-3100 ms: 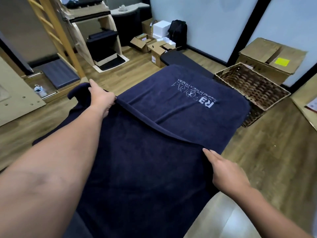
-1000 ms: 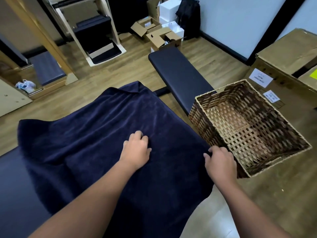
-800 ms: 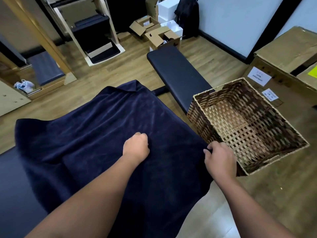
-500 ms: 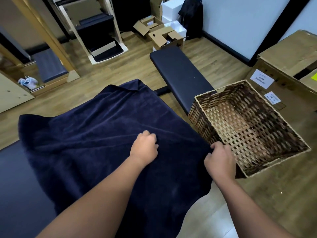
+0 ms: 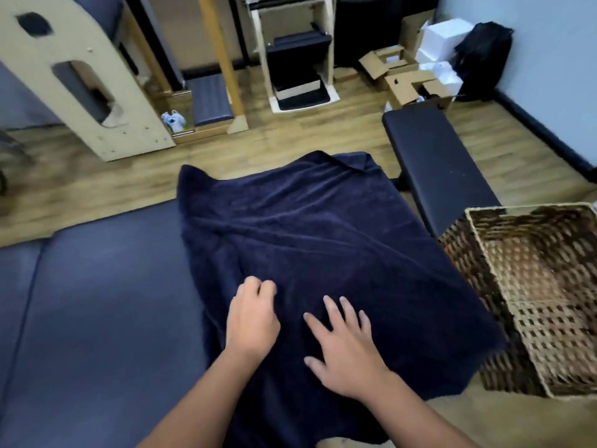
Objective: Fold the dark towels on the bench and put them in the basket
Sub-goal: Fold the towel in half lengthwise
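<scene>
A dark navy towel (image 5: 323,240) lies spread over the padded blue bench (image 5: 97,302), its right part hanging past the bench edge. My left hand (image 5: 252,315) rests on the towel near its front middle with the fingers curled under; whether it pinches cloth is not clear. Just to its right, my right hand (image 5: 342,344) lies flat on the towel with fingers spread. A woven wicker basket (image 5: 478,286) stands on the floor at the right, touching the towel's hanging edge, and nothing is visible inside it.
A second black padded bench (image 5: 433,169) runs away behind the basket. Open cardboard boxes (image 5: 407,82) and a black bag (image 5: 481,56) sit at the far right wall. Wooden exercise frames (image 5: 84,85) stand at the back left on the wood floor.
My right hand has left the towel's right edge by the basket and now lies flat beside the left hand. The view has swung left, showing more of the blue bench.
</scene>
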Demonstrator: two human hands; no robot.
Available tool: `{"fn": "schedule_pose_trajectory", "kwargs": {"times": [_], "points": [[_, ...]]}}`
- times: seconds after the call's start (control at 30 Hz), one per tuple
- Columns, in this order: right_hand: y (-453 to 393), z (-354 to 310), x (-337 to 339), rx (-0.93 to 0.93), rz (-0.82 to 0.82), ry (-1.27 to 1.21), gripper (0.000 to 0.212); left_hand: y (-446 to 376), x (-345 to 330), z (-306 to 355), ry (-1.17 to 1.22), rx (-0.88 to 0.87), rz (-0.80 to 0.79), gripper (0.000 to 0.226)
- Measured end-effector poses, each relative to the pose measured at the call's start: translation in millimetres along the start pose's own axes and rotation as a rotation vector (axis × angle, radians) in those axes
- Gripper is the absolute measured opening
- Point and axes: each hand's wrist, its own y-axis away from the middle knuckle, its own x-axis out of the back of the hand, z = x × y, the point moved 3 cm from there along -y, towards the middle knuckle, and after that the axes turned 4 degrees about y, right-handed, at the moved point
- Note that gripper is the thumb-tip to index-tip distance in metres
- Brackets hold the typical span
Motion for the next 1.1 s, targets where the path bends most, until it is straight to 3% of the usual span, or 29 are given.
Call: {"fn": "schedule_pose_trajectory", "kwargs": {"times": [0.1,0.2,0.3,0.37,0.57,0.6,0.67,0.73,0.8,0.83,0.93,1.03,1.1], "points": [[-2.5,-29.6,-8.0,0.007,-0.053,0.050,0.073,44.9,12.5,-51.3,-0.010,0.331,0.097,0.047],[-1.3,-51.6,-12.2,-0.047,-0.053,0.091,0.076,87.1,8.4,-78.2,0.042,0.569,-0.073,0.045],[-0.9,-71.6,-12.8,-0.029,-0.042,0.146,0.079,100.5,15.2,-87.3,0.112,0.687,-0.193,0.033],[-0.7,-85.4,-15.2,0.007,-0.107,0.178,0.081,100.4,22.5,-95.3,0.115,0.667,-0.235,0.028],[-6.0,-105.3,-17.2,-0.037,-0.237,0.104,0.091,112.9,52.0,-140.6,0.300,0.841,-0.061,0.016],[-7.0,-107.7,-17.2,-0.043,-0.249,0.115,0.092,116.6,55.3,-141.5,0.299,0.835,-0.052,0.009],[-7.9,-113.7,-17.5,-0.056,-0.265,0.142,0.094,126.3,57.9,-134.8,0.239,0.752,-0.025,0.018],[-8.2,-117.9,-18.0,-0.064,-0.266,0.144,0.094,133.3,56.1,-120.6,0.228,0.561,0.023,0.017],[-8.0,-118.5,-18.2,-0.072,-0.268,0.134,0.094,137.8,47.7,-104.4,0.146,0.364,-0.053,0.015],[-7.9,-118.0,-18.4,-0.074,-0.269,0.131,0.094,138.9,41.9,-99.4,0.098,0.343,-0.138,0.020],[-7.9,-115.8,-19.7,-0.085,-0.271,0.122,0.093,136.0,37.7,-93.3,0.011,0.501,-0.332,0.034],[-8.0,-114.6,-21.5,-0.090,-0.263,0.112,0.092,129.9,38.0,-94.9,-0.044,0.491,-0.385,0.010],[-7.7,-113.5,-22.1,-0.091,-0.256,0.103,0.092,127.6,41.3,-97.3,-0.032,0.473,-0.454,0.011]]}}
